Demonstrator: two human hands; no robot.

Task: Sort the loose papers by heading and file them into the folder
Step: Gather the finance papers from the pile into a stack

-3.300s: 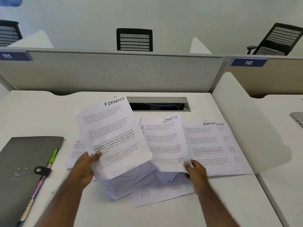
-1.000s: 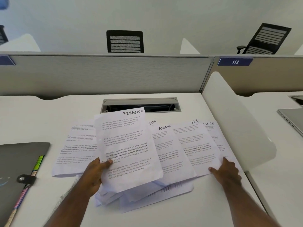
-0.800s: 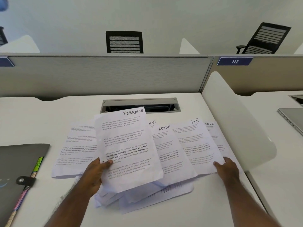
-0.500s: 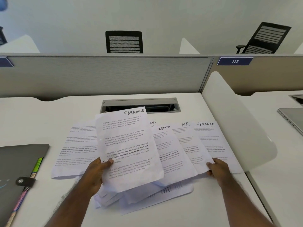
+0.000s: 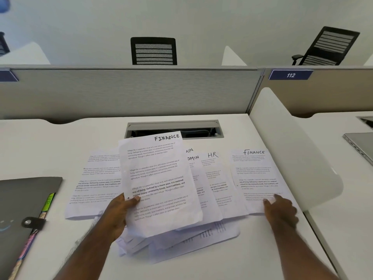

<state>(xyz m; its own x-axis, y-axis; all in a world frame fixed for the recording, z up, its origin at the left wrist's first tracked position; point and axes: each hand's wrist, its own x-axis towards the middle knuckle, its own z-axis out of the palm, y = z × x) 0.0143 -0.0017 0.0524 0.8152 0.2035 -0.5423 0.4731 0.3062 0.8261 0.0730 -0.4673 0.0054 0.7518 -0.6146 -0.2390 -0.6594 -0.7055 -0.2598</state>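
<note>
Left hand raised off desk, our thumb clamping FINANCE sheet. Right hand flat, fingers extended, pressing second FINANCE page; we grip nothing there.

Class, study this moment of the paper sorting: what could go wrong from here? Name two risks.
1. The left hand grips its FINANCE sheet by one edge only; the sheet could sag or slip.
2. The right hand presses on the second FINANCE sheet; sliding it could disturb the overlapping HR sheet.

Bright, even overhead light, soft shadows under papers; wide-angle bending at edges, slight blur near bottom.
</note>
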